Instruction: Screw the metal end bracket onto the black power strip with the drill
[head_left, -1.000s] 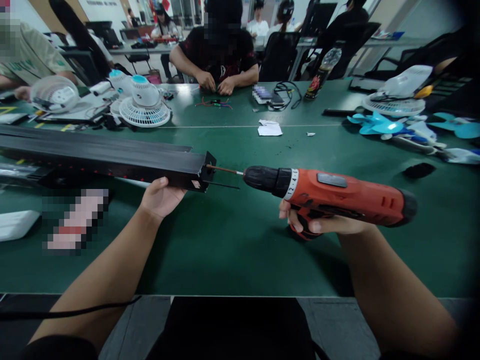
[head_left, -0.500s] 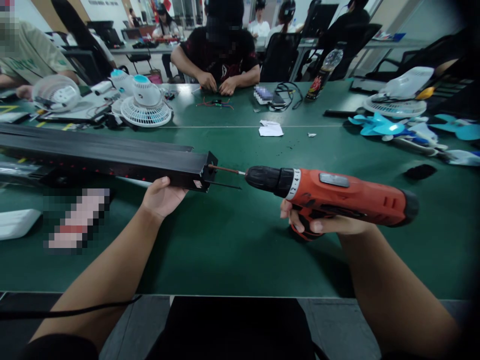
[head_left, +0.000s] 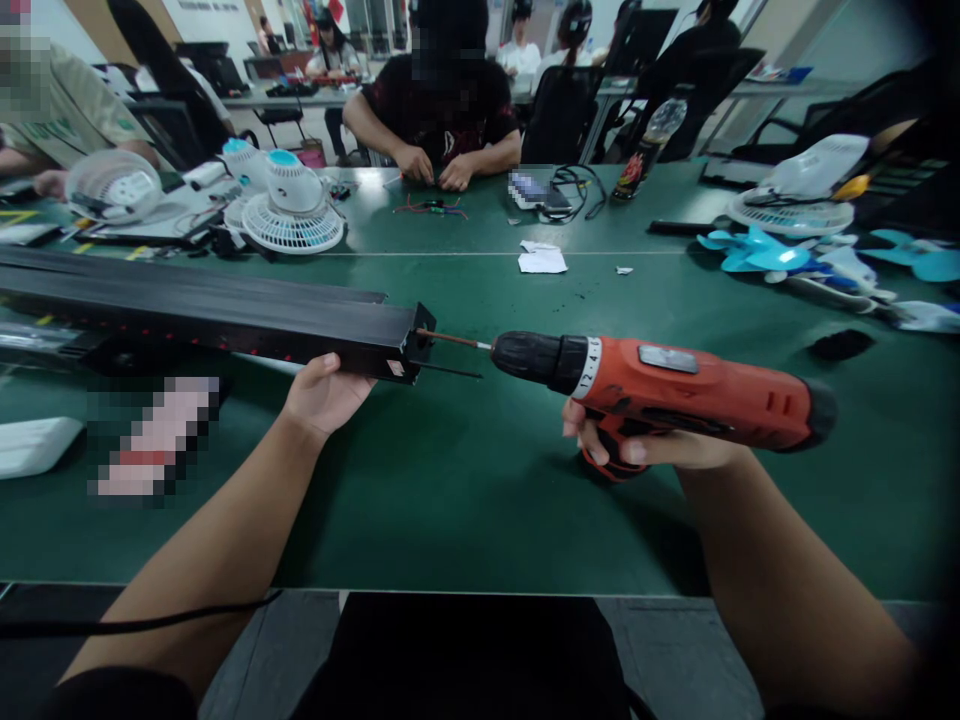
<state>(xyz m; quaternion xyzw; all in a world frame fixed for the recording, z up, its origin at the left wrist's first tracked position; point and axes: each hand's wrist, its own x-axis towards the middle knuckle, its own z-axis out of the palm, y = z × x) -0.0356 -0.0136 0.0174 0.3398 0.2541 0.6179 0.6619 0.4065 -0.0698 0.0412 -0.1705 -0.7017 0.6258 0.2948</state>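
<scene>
My left hand [head_left: 330, 395] grips the end of a long black rectangular bar [head_left: 300, 325], its thumb on the near side and the palm underneath. A small pale sticker marks the bar near that end. In my right hand [head_left: 645, 445] is an orange and black cordless drill [head_left: 697, 390], held by its handle and pointing left. From its chuck a long thin bit [head_left: 454, 339] reaches the bar's end face; whether the tip is inside a hole or on a screw cannot be made out. Below it, a thin black rod [head_left: 454, 371] sticks out of the same end.
White fan parts [head_left: 292, 215] stand at the back left, with blue fan blades [head_left: 754, 248] at the right. A folded white paper [head_left: 542, 258] and a bottle [head_left: 651, 145] lie beyond the drill. Across the green table [head_left: 480, 500] a person handles small wires.
Almost nothing differs. Both hands, the bar and the drill hold the same positions.
</scene>
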